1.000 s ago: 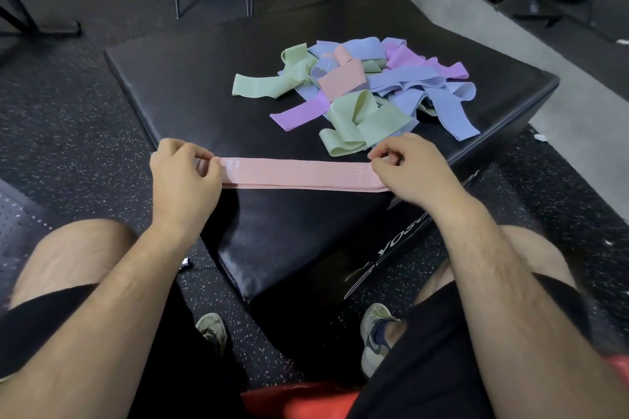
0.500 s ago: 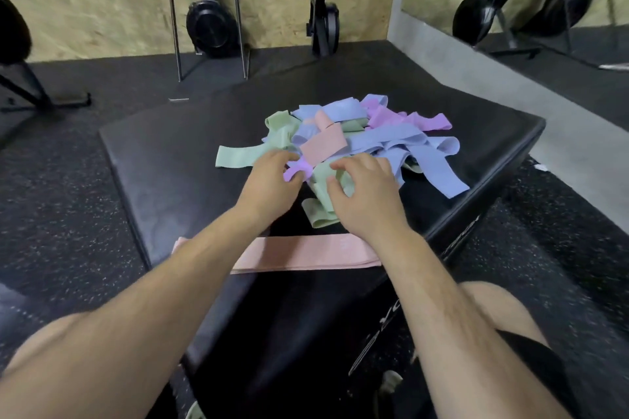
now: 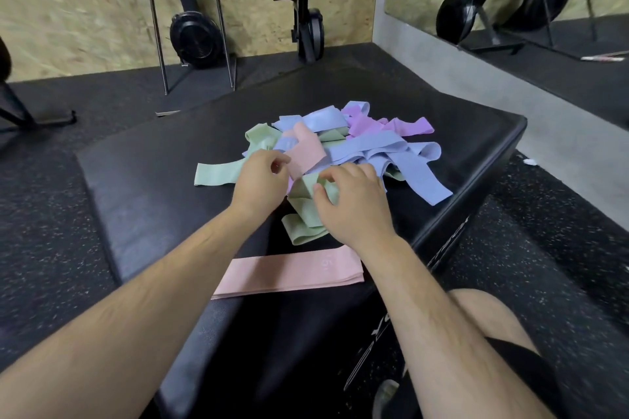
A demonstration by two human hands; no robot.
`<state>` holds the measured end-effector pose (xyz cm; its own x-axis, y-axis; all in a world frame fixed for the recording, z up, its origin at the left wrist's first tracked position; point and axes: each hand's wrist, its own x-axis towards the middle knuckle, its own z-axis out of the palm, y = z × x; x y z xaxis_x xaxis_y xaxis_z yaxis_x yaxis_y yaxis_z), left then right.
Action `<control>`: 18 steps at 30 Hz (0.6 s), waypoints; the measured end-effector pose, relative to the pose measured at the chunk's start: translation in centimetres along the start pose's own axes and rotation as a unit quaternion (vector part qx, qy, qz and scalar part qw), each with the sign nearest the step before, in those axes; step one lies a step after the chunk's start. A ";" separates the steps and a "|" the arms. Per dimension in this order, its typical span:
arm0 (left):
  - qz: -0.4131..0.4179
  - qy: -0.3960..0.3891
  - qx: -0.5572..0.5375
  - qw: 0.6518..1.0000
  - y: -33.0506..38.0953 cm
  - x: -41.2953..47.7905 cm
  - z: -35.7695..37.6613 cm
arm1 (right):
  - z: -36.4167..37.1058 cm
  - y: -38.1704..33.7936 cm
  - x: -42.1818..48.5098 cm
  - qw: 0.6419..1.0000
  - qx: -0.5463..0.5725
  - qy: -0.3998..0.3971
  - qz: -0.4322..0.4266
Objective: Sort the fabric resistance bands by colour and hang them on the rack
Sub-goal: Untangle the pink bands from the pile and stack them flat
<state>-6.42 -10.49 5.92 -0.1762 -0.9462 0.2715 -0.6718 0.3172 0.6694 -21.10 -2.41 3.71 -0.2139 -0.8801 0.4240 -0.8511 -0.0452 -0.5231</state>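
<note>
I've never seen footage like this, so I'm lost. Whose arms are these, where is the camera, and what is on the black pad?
No machine here: a person wears a wide-angle camera on the head, so you look down their arms. A pile of pink, green, blue and purple fabric bands lies on a black padded box. The left hand pinches a folded pink band in the pile; the right hand grips a green band. A flat pink band lies nearer the person.

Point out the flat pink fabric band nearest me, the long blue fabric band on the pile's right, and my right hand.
Flat pink fabric band (image 3: 289,274), head view, middle of top face.
Long blue fabric band (image 3: 420,178), head view, trailing end.
Right hand (image 3: 354,204), head view, back of hand.
</note>
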 end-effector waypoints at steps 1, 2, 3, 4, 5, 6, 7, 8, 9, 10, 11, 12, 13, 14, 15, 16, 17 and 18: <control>0.008 0.010 -0.005 1.000 0.1 -0.3 -0.4 | 0.0 -0.1 -0.1 1.000 0.005 0.003 -0.004; 0.016 0.019 -0.014 1.000 0.2 -0.6 -0.9 | 0.0 -0.2 -0.1 1.000 0.010 0.003 -0.011; 0.029 0.027 -0.025 0.999 0.5 -1.0 -1.4 | 0.0 -0.3 -0.2 1.000 0.014 0.002 -0.020; 0.048 0.035 -0.037 0.998 0.8 -1.5 -2.0 | 0.0 -0.6 -0.3 0.999 0.019 0.000 -0.030; 0.074 0.044 -0.047 0.995 1.2 -2.1 -2.7 | 0.0 -0.8 -0.4 0.999 0.029 -0.002 -0.036; 0.102 0.052 -0.053 0.992 1.7 -2.8 -3.4 | 0.0 -1.2 -0.5 0.998 0.044 -0.002 -0.038; 0.130 0.055 -0.052 0.989 2.1 -3.5 -4.1 | 0.0 -1.6 -0.7 0.997 0.064 0.002 -0.036; 0.152 0.055 -0.045 0.986 2.4 -4.1 -4.7 | 0.0 -2.0 -0.8 0.995 0.088 0.011 -0.036; 0.170 0.054 -0.038 0.983 2.5 -4.7 -5.2 | 0.0 -2.4 -1.0 0.992 0.115 0.023 -0.039; 0.183 0.053 -0.034 0.981 2.6 -5.2 -5.7 | 0.0 -2.8 -1.2 0.988 0.140 0.036 -0.047; 0.193 0.054 -0.031 0.979 2.6 -5.7 -6.2 | 0.1 -3.1 -1.3 0.984 0.161 0.045 -0.059; 0.201 0.057 -0.027 0.977 2.6 -6.1 -6.6 | 0.2 -3.5 -1.4 0.981 0.176 0.050 -0.072; 0.206 0.061 -0.024 0.976 2.6 -6.5 -7.1 | 0.3 -3.8 -1.4 0.977 0.191 0.048 -0.081; 0.207 0.066 -0.021 0.976 2.7 -6.8 -7.5 | 0.3 -4.2 -1.5 0.974 0.207 0.042 -0.083; 0.206 0.070 -0.019 0.976 2.6 -7.0 -7.9 | 0.3 -4.7 -1.7 0.970 0.229 0.032 -0.079; 0.204 0.075 -0.018 0.976 2.6 -7.0 -8.4 | 0.2 -5.2 -1.8 0.964 0.256 0.019 -0.067; 0.200 0.080 -0.016 0.976 2.6 -6.9 -8.8 | 0.0 -5.7 -1.9 0.955 0.291 0.001 -0.050; 0.198 0.081 -0.011 0.977 2.6 -6.8 -9.4 | -0.2 -6.1 -2.0 0.946 0.324 -0.015 -0.031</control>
<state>-0.27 -2.59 12.31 -0.3014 -0.7272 0.6167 -0.5578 0.6591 0.5045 -15.51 -0.28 6.18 -0.1511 -0.8790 0.4523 -0.3877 -0.3682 -0.8451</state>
